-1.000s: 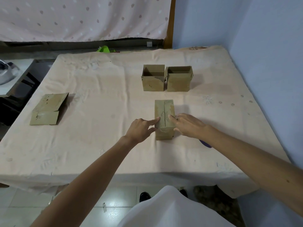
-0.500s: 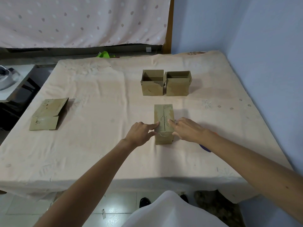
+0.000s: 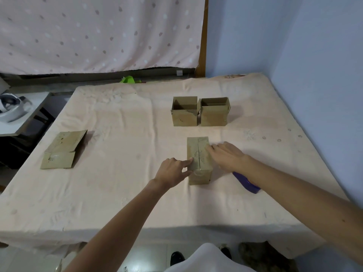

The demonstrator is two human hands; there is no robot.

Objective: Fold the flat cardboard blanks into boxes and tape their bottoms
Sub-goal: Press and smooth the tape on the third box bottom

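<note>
Both pressing down box [image 3: 197, 146] bottom seam, holding nothing: left grip [image 3: 172, 171], right grip [image 3: 225, 156], fingers flat; next, probably flip upright.

a: the box [image 3: 199, 160], what is it made of?
b: matt brown cardboard, glossy clear tape [image 3: 198, 172] at its near edge.
a: under the box?
b: peach cloth [image 3: 117, 173], matt, wrinkled. right of the box, a blue thing [image 3: 247, 183], shiny plastic.

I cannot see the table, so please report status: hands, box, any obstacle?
Left hand touches the box at its left edge. Right hand flat on its taped top. Box upside down, flaps shut. Purple object under right forearm, not blocking.
</note>
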